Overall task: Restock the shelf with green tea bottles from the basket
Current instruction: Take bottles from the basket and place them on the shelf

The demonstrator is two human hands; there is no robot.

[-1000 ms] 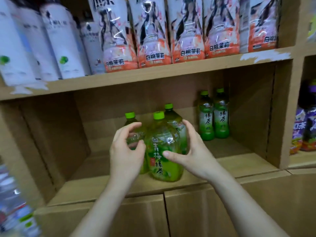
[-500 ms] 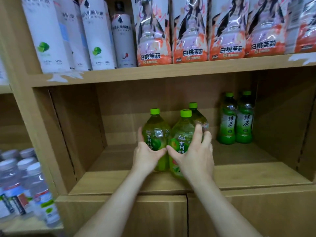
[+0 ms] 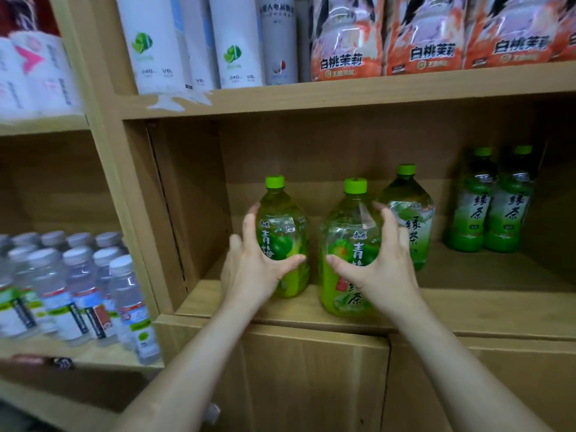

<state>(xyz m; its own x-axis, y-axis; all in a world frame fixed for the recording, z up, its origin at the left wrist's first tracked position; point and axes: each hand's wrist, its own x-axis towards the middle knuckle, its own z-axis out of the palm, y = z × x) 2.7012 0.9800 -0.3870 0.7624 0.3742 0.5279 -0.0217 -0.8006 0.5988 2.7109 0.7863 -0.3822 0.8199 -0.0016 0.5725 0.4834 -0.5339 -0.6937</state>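
Your left hand (image 3: 254,269) wraps its grip around the left green tea bottle (image 3: 282,241), thumb across the label. Your right hand (image 3: 378,269) cups the middle bottle (image 3: 347,254), fingers spread along its side. Both stand upright on the shelf (image 3: 467,304), a third bottle (image 3: 408,213) just behind, two slimmer ones (image 3: 491,204) farther right.

Two bare forearms, no sleeves, left hand (image 3: 252,272), right hand (image 3: 378,269), unadorned slender fingers (image 3: 249,229)
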